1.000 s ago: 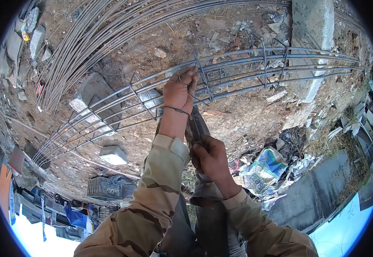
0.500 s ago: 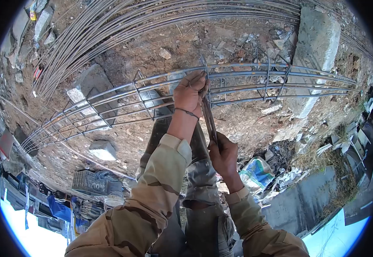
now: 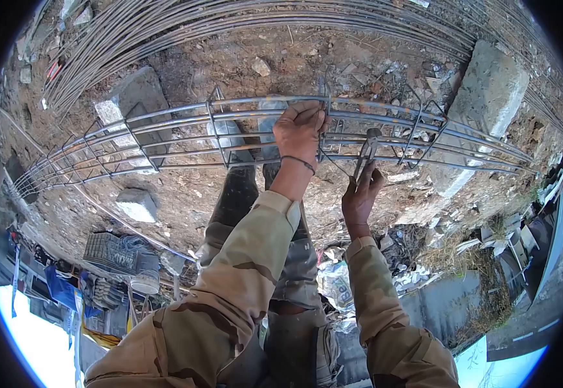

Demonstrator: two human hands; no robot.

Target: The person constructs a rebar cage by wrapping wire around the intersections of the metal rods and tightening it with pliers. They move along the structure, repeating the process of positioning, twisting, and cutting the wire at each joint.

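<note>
A long rebar cage (image 3: 184, 139) of thin bars and square stirrups runs across the view. My left hand (image 3: 299, 132) is closed on it at a stirrup (image 3: 327, 107) near the middle; what its fingertips pinch is partly hidden. To the right, my right hand (image 3: 362, 194) grips a pair of pincers (image 3: 367, 150) by the handles. The pincers' dark head points away from me, over the lower bars, a little apart from my left hand. A thin dark line, perhaps a wire or a handle, slants between the two hands.
Concrete blocks (image 3: 488, 84) lie beneath the cage at right and left (image 3: 142, 97). A loose bundle of steel rods (image 3: 230, 26) stretches along the far side. My boots are under the bars. Another block (image 3: 137, 205), a grey crate (image 3: 110, 251) and rubble lie nearer.
My right hand has moved up and right, swinging the pincers away from my left hand. The pincers' head now shows over the bars. My left hand stays at the stirrup; the view has shifted slightly.
</note>
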